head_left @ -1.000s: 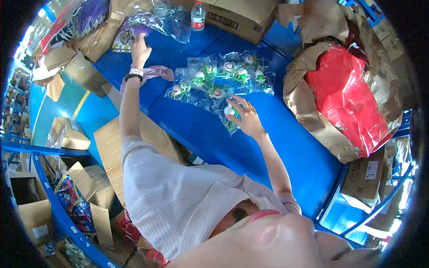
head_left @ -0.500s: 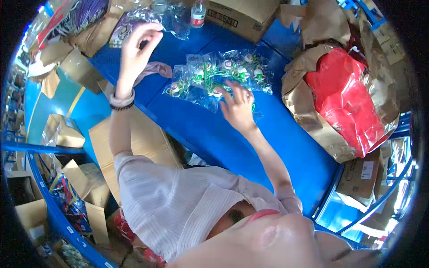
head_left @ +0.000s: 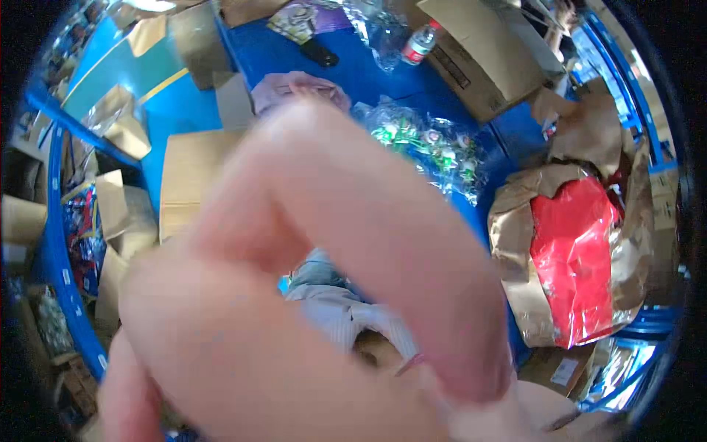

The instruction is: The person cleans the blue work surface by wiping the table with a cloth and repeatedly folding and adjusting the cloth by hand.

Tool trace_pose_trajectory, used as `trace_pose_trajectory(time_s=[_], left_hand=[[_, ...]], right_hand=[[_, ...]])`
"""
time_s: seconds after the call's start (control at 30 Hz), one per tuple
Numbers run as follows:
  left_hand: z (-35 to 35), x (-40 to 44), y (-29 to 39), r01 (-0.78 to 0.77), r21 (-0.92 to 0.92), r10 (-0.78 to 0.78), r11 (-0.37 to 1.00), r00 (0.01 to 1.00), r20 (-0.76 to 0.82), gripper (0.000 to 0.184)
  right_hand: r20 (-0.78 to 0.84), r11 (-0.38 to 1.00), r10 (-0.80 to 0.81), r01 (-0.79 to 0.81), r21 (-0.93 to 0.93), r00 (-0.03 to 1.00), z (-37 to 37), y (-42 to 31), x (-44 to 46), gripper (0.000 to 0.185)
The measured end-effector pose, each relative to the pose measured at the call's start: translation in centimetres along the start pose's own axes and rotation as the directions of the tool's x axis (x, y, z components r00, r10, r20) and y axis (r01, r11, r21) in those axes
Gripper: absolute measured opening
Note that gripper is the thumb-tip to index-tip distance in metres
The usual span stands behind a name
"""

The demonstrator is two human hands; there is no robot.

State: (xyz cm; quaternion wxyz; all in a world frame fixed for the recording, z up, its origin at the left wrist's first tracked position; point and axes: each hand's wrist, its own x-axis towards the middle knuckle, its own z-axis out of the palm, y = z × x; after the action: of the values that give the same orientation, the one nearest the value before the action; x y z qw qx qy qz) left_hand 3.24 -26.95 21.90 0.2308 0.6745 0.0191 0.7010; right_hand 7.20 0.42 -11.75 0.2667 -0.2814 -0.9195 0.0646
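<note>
A very large, motion-blurred hand, apparently my left hand (head_left: 368, 191), fills the middle and lower left, close to the camera. One bent finger or thumb crosses toward the lower right. Blur and closeness hide what it touches or holds. My right hand does not show as a separate hand. Beyond the blurred skin, clear plastic packets (head_left: 442, 151) with small green and white pieces lie on the blue table (head_left: 368, 85), partly covered from view. A pinkish cloth (head_left: 313, 87) lies left of the packets.
A bottle with a red cap (head_left: 420, 44) stands near an open cardboard box (head_left: 479, 66). At right, a brown paper sack (head_left: 515, 214) holds a red plastic package (head_left: 574, 254). Flattened cardboard (head_left: 191, 173) and shelving with opened boxes (head_left: 132, 214) are on the left.
The hand has come up close to the camera and now blocks much of the view. The right hand has left the packets. The view has shifted, moving the table items right and down.
</note>
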Motion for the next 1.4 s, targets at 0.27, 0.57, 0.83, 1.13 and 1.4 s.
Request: trace_pose_trajectory(time_s=[0.27,0.57,0.83,1.13,1.4], left_hand=[[5.7,-4.5,3.3,0.002,-0.052,0.000,0.999,0.999,0.037,0.009],[4.3,-5.8,3.2,-0.064,-0.347,0.107,0.936,0.989,0.106,0.005],[8.6,-7.3,5.0,-0.087,-0.437,0.162,0.895,0.977,0.138,0.006],[15.2,-2.2,-0.2,-0.106,-0.569,0.317,0.815,0.905,0.286,0.010],[11.5,-13.3,-13.4,0.200,-0.760,0.019,0.618,0.963,0.269,0.027]], right_hand=[[-0.058,0.956,-0.225,0.209,-0.204,0.973,0.7,-2.6,-6.9,0.019],[0.350,0.990,0.082,-0.035,-0.139,0.933,-9.8,-7.9,-18.6,0.017],[0.170,0.445,0.690,-0.597,0.668,0.704,-27.5,-5.1,-32.0,0.023],[-0.379,0.696,0.557,-0.664,-0.274,0.739,-33.0,0.9,-45.7,0.026],[-0.148,0.619,0.720,-0.724,-0.305,0.678,-27.3,1.6,-46.3,0.044]])
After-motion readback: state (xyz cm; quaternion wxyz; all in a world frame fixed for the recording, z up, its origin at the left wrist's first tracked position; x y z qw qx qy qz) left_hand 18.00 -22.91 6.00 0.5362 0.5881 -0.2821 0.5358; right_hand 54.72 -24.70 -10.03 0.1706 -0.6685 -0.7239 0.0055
